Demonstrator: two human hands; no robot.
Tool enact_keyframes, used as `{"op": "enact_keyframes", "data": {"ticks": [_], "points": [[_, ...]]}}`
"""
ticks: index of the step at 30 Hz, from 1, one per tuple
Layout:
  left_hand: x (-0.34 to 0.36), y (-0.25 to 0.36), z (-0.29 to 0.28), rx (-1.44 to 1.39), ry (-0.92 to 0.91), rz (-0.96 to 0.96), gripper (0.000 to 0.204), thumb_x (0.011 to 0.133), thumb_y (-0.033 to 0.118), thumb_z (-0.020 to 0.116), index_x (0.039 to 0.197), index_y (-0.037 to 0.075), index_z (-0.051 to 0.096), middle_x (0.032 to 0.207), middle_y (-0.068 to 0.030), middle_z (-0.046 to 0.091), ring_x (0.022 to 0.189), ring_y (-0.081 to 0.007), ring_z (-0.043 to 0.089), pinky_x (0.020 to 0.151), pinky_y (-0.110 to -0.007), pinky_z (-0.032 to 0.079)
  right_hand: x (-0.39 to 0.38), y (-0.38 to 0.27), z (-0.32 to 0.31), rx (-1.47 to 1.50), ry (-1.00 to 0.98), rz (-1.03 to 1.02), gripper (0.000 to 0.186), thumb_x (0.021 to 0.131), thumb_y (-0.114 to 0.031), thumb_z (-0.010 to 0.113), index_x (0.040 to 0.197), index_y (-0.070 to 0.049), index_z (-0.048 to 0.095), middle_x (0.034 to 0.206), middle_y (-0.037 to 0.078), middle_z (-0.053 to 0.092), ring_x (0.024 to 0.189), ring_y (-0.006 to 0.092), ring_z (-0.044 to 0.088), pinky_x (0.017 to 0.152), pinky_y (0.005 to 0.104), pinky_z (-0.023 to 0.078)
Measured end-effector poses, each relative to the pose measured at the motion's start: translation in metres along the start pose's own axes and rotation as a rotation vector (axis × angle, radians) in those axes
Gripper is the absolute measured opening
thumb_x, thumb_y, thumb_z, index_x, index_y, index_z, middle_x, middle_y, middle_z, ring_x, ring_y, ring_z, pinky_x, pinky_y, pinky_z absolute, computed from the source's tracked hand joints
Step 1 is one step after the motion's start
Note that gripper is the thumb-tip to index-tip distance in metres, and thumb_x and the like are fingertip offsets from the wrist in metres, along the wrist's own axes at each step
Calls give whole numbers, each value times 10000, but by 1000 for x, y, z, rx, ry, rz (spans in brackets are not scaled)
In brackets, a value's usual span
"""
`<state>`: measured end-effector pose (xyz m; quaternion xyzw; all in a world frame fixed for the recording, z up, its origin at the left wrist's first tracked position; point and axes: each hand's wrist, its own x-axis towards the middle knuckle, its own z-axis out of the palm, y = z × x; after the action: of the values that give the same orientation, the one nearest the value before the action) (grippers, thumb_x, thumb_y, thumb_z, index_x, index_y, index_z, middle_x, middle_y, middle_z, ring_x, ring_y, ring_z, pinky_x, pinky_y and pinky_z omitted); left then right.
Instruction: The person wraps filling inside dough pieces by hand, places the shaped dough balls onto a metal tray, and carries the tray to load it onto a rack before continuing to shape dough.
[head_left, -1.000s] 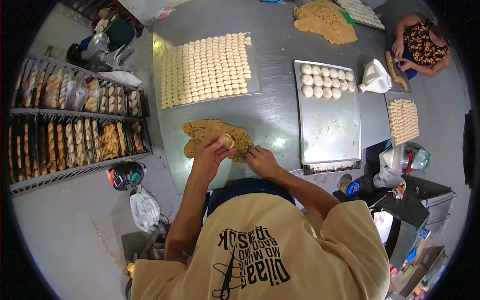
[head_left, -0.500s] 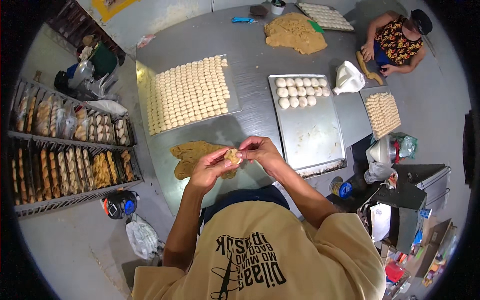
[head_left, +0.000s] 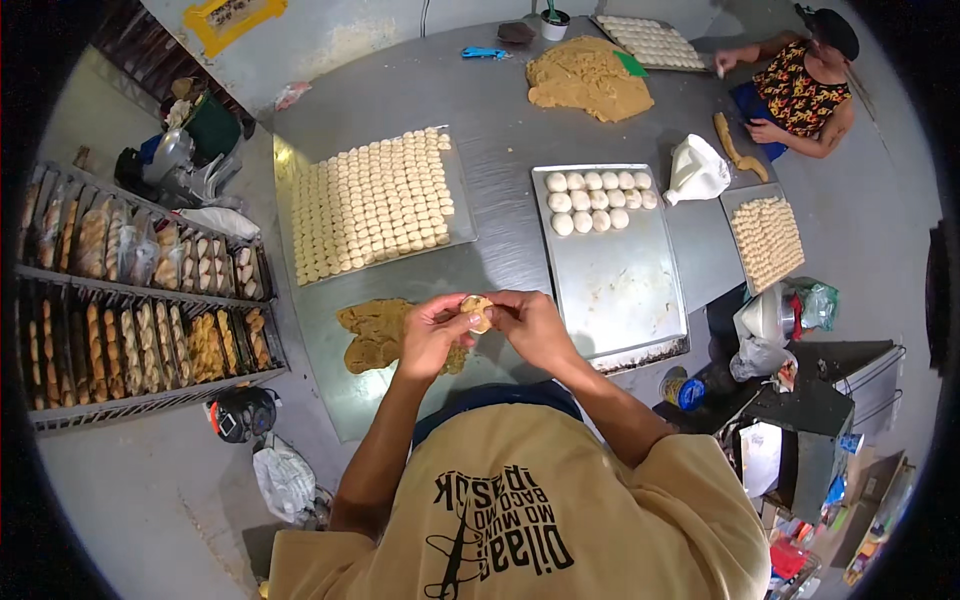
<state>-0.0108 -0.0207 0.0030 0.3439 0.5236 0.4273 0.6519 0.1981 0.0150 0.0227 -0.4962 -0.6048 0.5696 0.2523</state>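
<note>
Both my hands pinch a small round of pale dough with brown filling (head_left: pixel 479 313) above the near edge of the metal table. My left hand (head_left: pixel 432 335) holds it from the left, its fingers curled about the edge. The thumb and fingers of my right hand (head_left: pixel 534 325) press its right side. Just beyond my left hand, a flattened brown mass of filling (head_left: pixel 374 334) lies on the table, partly hidden by that hand. To the far right of my hands, several white dough balls (head_left: pixel 602 198) sit in rows at the far end of a metal tray (head_left: pixel 612 290).
A tray of many small dough pieces (head_left: pixel 375 205) lies left. Farther off are a large brown mass (head_left: pixel 588 80) with a green scraper (head_left: pixel 630 63) and a white bag (head_left: pixel 698 168). A co-worker (head_left: pixel 800 85) stands by a dough roll (head_left: pixel 736 150). Bread racks (head_left: pixel 150 285) stand left.
My fingers have closed in around the dough round, and its brown face shows less broadly. The co-worker's one hand has left the dough roll and is raised toward the far tray.
</note>
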Motion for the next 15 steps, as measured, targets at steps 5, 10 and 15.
{"op": "enact_keyframes", "data": {"ticks": [5,10,15], "points": [[4,0,8,-54,66,75,308,1013,42,787,1305,-25,714,1126,-106,769,959,-165,760,725,-293,647,5,-7,-4,183,-22,-43,347,977,-65,803,1319,-20,768,1028,122,802,892,182,721,837,340,572],[-5,13,-18,0,14,47,309,1035,69,758,1322,-20,688,1158,-95,752,961,-174,753,764,-319,660,12,-42,-7,-24,51,-356,305,933,-16,794,1236,-41,801,993,134,775,933,293,740,840,398,583],[-2,5,-16,-46,-33,-10,312,1047,78,739,1338,5,655,1158,-80,743,994,-175,739,787,-330,644,25,-22,-13,-254,23,-516,203,940,8,777,1133,-23,830,996,134,789,855,305,748,790,415,600]]}}
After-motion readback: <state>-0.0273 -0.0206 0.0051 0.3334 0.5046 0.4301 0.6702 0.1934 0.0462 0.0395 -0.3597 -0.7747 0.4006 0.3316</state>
